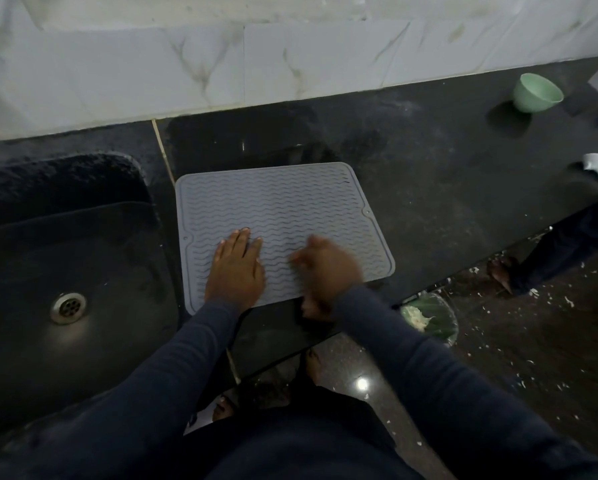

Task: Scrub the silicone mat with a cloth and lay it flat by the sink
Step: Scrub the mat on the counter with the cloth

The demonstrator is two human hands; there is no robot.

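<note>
Dark sleeves nearest. Left hand presses flat, fingers straight, on the silicone mat, which lies flat just right of the sink. Right hand is blurred (grip unreadable). No cloth visible; likely only final smoothing left.

Silicone mat flat on dark counter beside sink; left hand flat on it, right hand blurred over near edge

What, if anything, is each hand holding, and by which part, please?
The left hand rests flat on the silicone mat, at its front left, holding nothing. The right hand is too blurred to tell.
</note>
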